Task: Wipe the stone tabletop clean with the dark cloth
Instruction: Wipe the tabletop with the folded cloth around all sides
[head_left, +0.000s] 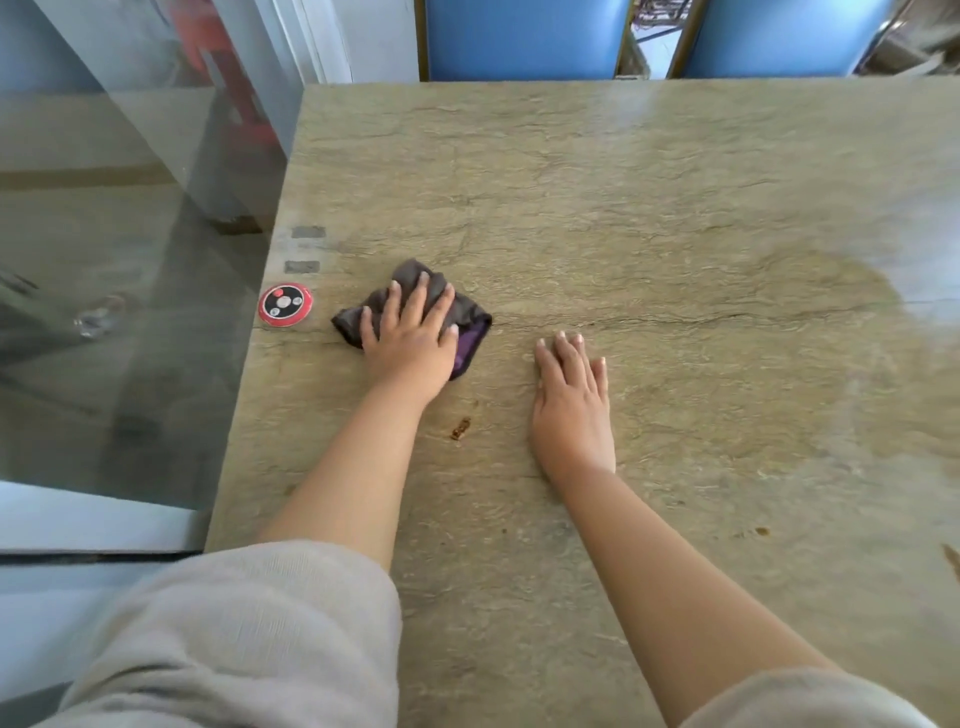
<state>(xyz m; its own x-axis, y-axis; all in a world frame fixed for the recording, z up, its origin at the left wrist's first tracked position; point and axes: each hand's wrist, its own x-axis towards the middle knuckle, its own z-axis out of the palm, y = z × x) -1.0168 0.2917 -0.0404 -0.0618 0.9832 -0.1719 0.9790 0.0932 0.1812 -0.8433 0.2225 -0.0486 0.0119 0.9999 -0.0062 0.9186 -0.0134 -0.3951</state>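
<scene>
The stone tabletop (649, 208) is tan and veined and fills most of the view. A dark grey cloth (467, 312) with a purple edge lies crumpled near the table's left side. My left hand (410, 338) presses flat on the cloth with its fingers spread and straight. My right hand (571, 400) rests palm down on the bare stone, a little to the right of the cloth, and holds nothing. A small brown smear (460, 429) sits on the stone between my two forearms. Smaller brown spots (761, 531) lie near the front right.
A round red and black call button (285, 305) sits at the table's left edge, close to the cloth. A glass partition (130, 260) stands along the left side. Two blue chairs (524, 36) stand behind the far edge. A damp patch (831, 291) shines at the right.
</scene>
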